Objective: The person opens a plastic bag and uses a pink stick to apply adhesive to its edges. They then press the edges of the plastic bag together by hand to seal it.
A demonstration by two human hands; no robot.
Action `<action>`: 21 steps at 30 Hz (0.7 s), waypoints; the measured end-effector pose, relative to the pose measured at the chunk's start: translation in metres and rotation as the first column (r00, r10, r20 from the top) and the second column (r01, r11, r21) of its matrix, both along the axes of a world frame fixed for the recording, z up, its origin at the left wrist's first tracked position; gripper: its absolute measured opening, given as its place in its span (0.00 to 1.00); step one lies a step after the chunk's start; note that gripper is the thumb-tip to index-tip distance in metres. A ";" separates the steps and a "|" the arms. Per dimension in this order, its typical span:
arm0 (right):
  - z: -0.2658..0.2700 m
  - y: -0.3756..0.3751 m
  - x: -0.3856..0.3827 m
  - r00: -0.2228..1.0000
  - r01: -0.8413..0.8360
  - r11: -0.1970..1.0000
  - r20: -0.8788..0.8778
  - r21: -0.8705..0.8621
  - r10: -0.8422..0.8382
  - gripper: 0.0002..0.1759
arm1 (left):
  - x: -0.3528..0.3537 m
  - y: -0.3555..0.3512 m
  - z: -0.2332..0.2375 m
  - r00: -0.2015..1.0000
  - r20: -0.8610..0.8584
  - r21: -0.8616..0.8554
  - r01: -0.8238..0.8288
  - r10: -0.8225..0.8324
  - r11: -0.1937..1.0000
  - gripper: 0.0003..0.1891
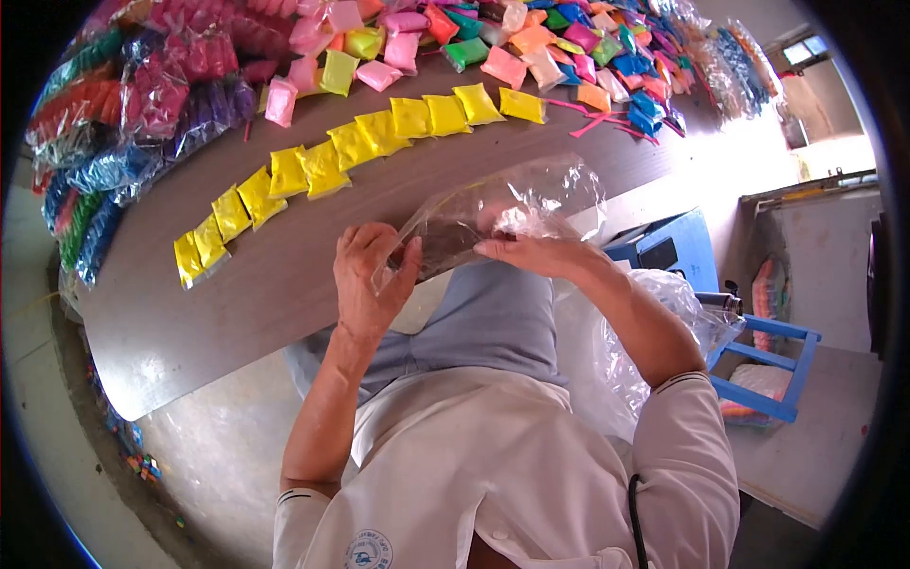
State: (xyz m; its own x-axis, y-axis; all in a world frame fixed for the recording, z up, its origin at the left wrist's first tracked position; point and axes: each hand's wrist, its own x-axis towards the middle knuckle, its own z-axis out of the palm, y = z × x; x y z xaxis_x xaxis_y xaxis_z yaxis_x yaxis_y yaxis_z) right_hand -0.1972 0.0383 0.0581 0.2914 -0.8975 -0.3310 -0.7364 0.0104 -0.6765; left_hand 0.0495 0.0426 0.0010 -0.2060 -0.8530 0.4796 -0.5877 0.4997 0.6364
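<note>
your left hand (368,277) pinches bag (507,211) at one corner, right hand (533,252) clamps its other edge, hands apart. bag hangs over near table (275,284) edge. yellow packets (351,147) lie in row beyond.

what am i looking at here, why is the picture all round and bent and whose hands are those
There is no machine here. It is one picture from a small camera worn on a person's head, looking forward and down. Its wide lens bends the edges into a circle. The white shirt at the bottom is the wearer's own body, and the two bare hands are theirs.

The left hand and the right hand both grip a clear plastic bag, held up above the edge of a brown table. On the table lies a curved row of yellow packets. Beyond the row is a heap of mixed colour packets. A blue stool stands on the floor to the right.
</note>
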 end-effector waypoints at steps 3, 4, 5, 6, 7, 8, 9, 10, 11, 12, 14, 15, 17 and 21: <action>0.004 0.012 -0.004 0.996 -0.089 0.981 -0.018 -0.171 0.088 0.21 | -0.001 -0.002 0.001 0.999 -0.034 0.007 0.009 -0.009 1.000 0.08; 0.004 0.018 -0.004 0.983 -0.186 0.918 -0.060 -0.351 0.176 0.24 | -0.001 -0.002 0.001 0.999 -0.047 0.006 0.015 -0.014 1.000 0.08; 0.006 0.021 -0.002 0.982 -0.187 0.912 -0.089 -0.365 0.166 0.24 | -0.001 -0.002 0.001 0.999 -0.045 0.008 0.015 -0.015 1.000 0.08; 0.003 0.020 -0.001 0.982 -0.186 0.912 -0.087 -0.365 0.165 0.24 | -0.001 -0.003 0.001 0.999 -0.042 0.001 0.015 -0.015 1.000 0.08; -0.004 0.019 -0.001 0.977 -0.207 0.899 -0.129 -0.385 0.169 0.22 | -0.001 -0.003 0.001 0.999 -0.038 -0.006 0.017 -0.017 1.000 0.08; -0.010 0.018 -0.001 0.970 -0.228 0.885 -0.171 -0.405 0.172 0.20 | -0.001 -0.002 0.001 0.999 -0.036 -0.004 0.019 -0.019 1.000 0.08; -0.014 0.015 -0.003 0.971 -0.226 0.886 -0.168 -0.406 0.171 0.20 | 0.000 -0.002 0.001 0.999 -0.041 0.012 0.020 -0.020 1.000 0.07; -0.017 0.009 -0.005 0.965 -0.258 0.876 -0.147 -0.408 0.215 0.16 | 0.001 -0.003 0.002 0.999 -0.046 0.027 0.019 -0.018 0.999 0.07; -0.019 0.004 -0.006 0.957 -0.289 0.865 -0.126 -0.409 0.261 0.13 | 0.001 -0.002 0.003 0.999 -0.043 0.028 0.018 -0.017 0.999 0.07; -0.019 0.000 -0.006 0.957 -0.289 0.866 -0.124 -0.408 0.261 0.13 | 0.001 -0.001 0.003 0.999 -0.051 0.074 0.007 -0.003 0.997 0.07; -0.015 -0.009 -0.007 0.951 -0.308 0.911 -0.051 -0.272 0.306 0.10 | 0.000 -0.002 0.005 0.998 -0.060 0.117 -0.003 0.010 0.993 0.07; -0.013 -0.015 -0.008 0.951 -0.308 0.912 -0.051 -0.272 0.306 0.10 | -0.001 -0.002 0.005 0.997 -0.082 0.086 -0.005 0.012 0.996 0.08; -0.008 -0.027 -0.010 0.960 -0.278 0.958 -0.001 -0.069 0.279 0.10 | -0.001 -0.002 0.007 0.994 -0.105 0.057 -0.008 0.014 0.998 0.08; 0.000 -0.043 -0.010 0.938 -0.341 0.940 0.072 0.015 0.339 0.11 | 0.000 -0.002 0.011 0.999 -0.040 0.117 -0.007 0.012 0.993 0.09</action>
State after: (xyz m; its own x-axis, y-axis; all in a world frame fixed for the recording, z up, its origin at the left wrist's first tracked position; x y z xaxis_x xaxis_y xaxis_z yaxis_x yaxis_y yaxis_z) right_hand -0.2070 -0.0044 0.0586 0.6001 -0.7320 -0.3227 -0.6518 -0.2135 -0.7278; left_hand 0.0491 0.0405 0.0118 -0.1798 -0.9056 0.3840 -0.5643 0.4147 0.7138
